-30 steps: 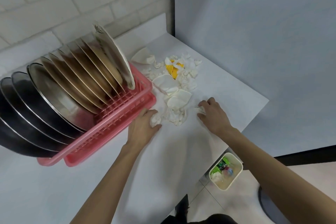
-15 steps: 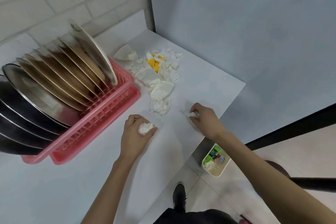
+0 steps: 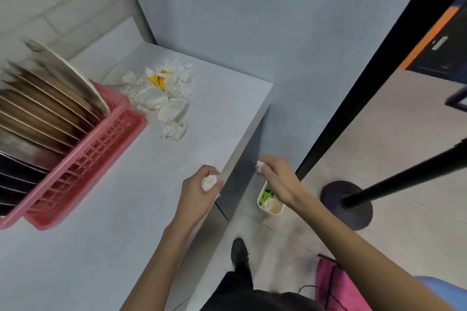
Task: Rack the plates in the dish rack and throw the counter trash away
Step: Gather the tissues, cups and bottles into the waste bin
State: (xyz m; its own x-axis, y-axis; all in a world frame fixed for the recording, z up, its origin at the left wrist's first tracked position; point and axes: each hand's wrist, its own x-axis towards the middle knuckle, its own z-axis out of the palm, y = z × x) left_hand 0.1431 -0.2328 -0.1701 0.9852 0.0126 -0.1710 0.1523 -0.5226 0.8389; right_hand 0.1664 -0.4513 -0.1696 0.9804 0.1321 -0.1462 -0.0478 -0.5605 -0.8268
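Note:
Several plates [image 3: 43, 106] stand upright in the pink dish rack [image 3: 88, 159] at the left of the white counter [image 3: 106, 235]. A pile of crumpled white paper and orange scraps [image 3: 161, 93] lies at the counter's far end. My left hand [image 3: 199, 192] grips a wad of white paper [image 3: 209, 182] near the counter's right edge. My right hand [image 3: 278, 182] pinches a small paper scrap [image 3: 260, 166] past the edge, above a small cream trash bin [image 3: 270, 206] on the floor.
A grey wall panel [image 3: 252, 20] stands behind the counter. On the tiled floor to the right are a black post with a round base [image 3: 348, 204], a pink bag [image 3: 336, 285] and my black shoe [image 3: 238, 250].
Both hands have drawn back from the trash pile toward the counter's right edge, each carrying paper. My right hand has passed the edge and is above the bin. The view has swung right.

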